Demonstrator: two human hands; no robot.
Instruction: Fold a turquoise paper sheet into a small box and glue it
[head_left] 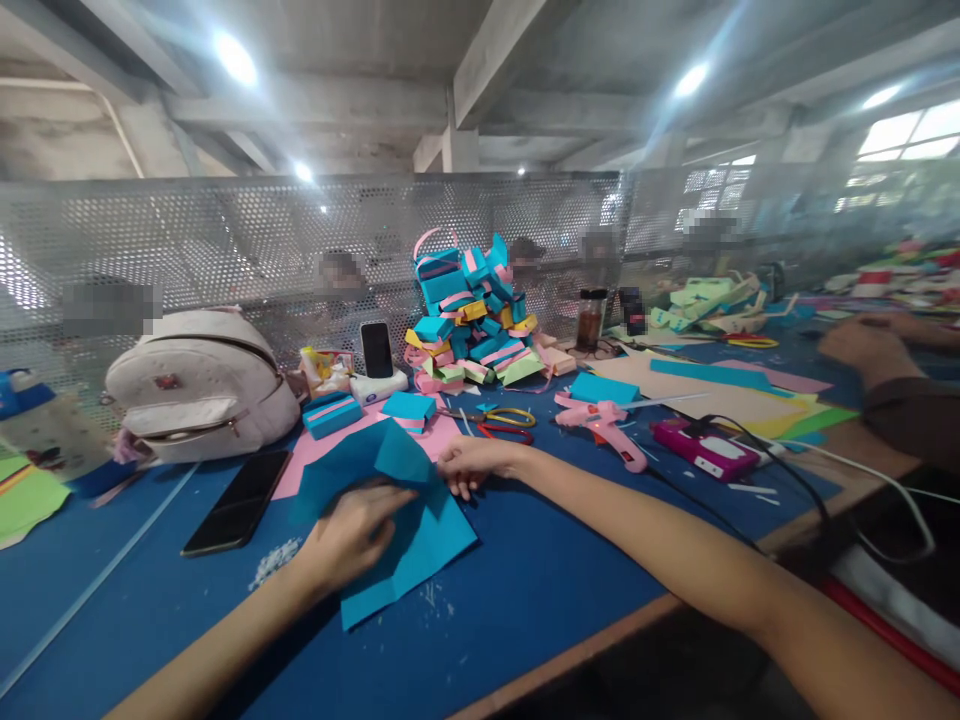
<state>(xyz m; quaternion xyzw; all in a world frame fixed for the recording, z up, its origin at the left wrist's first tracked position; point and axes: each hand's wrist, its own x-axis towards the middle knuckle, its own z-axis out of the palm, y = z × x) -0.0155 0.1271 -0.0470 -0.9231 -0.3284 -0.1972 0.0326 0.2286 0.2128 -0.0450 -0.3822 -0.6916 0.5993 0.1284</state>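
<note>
On the desk [540,590], blue paper [431,545] lies beneath my left hand [356,535], my right hand [476,463] at its edge; fingers partly bent, either grip I cannot tell.

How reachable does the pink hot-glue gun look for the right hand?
Probably yes: the pink hot-glue gun lies beyond the right forearm across bare tabletop, though the right hand is at the blue paper.
</note>
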